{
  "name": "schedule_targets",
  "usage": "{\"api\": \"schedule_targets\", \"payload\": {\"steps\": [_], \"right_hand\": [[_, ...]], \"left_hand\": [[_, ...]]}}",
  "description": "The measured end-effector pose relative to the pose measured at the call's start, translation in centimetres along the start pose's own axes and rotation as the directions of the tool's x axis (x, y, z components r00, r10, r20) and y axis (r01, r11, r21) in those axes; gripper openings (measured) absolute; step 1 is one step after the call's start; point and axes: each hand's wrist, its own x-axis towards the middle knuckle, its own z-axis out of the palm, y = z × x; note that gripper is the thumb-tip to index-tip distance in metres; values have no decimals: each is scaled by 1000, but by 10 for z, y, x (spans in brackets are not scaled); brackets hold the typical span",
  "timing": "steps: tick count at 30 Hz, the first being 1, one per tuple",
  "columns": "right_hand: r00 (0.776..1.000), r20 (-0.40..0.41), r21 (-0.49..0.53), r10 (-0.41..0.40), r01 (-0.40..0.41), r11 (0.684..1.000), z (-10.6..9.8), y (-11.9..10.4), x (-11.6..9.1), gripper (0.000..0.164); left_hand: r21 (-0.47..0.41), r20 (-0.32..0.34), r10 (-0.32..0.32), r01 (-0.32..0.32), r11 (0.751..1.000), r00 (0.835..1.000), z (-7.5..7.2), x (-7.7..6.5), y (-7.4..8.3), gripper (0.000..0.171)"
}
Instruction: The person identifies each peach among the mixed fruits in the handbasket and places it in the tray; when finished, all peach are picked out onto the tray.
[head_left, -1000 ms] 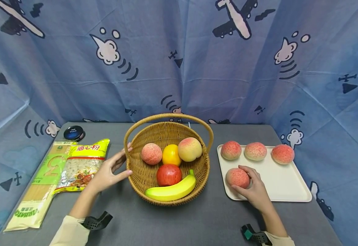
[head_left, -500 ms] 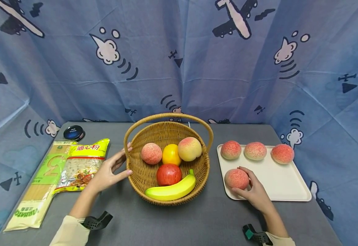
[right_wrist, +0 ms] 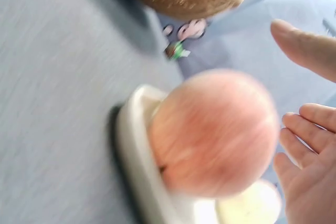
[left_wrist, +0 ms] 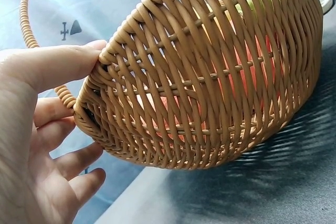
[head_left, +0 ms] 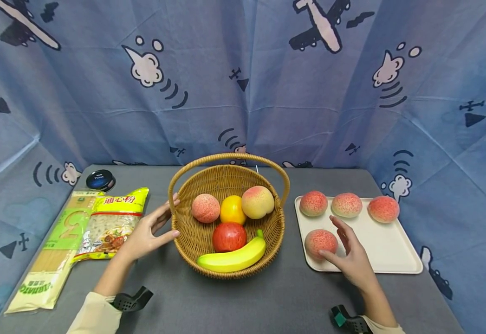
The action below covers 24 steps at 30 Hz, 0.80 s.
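Note:
At the rim of a wicker basket (head_left: 226,178), my left hand (head_left: 144,239) holds its left side, thumb and fingertips spread around the handle base. The basket contains a peach (head_left: 205,208), an orange (head_left: 232,211), a paler peach (head_left: 257,202), a red apple (head_left: 229,237) and a banana (head_left: 232,259). On the right, my right hand (head_left: 355,262) hovers over a white tray (head_left: 389,250), its fingers apart. Close to its thumb lies a peach (head_left: 320,242) at the tray's front left. In the right wrist view that peach (right_wrist: 215,132) shows a gap from the fingers.
Three more peaches (head_left: 347,205) line the tray's back edge. Left of the basket lie a yellow pasta bag (head_left: 111,227), a long noodle pack (head_left: 44,264) and a dark tuna can (head_left: 100,180). A patterned curtain (head_left: 243,93) closes off the back.
My right hand has let go of the peach, now at the tray's front left, and drawn back to the right with its fingers spreading. The left hand has stayed still on the basket.

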Motion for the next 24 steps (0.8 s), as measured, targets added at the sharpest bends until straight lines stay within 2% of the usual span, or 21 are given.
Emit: {"api": "schedule_targets", "payload": {"steps": [4,6,10,13,19,21,24], "right_hand": [[997,-9,43,-75,75,996,-1,-23,5,86],[992,-4,98,-123,123,988,0,-34,8,85],[966,9,217,-258,250,944,4,-58,16,82],[940,49,256,-338,315,914,9,-75,22,81],[900,169,306,-401,339,890,24,-104,37,81],[890,214,301,-402,331,894,30,-112,43,81],[883,287,253,-372,305,918,38,-123,55,81]], "left_hand": [[-6,2,3,-3,1000,1000,0,0,1,75],[-3,2,3,-3,1000,1000,0,0,0,74],[-3,2,2,-2,1000,1000,0,0,0,74],[-5,0,0,0,1000,1000,-1,0,0,73],[13,-1,-10,10,1000,1000,-1,-1,1,72],[14,-2,-16,16,1000,1000,-1,-1,1,72],[16,-7,-22,23,1000,1000,0,-1,1,71]]}}
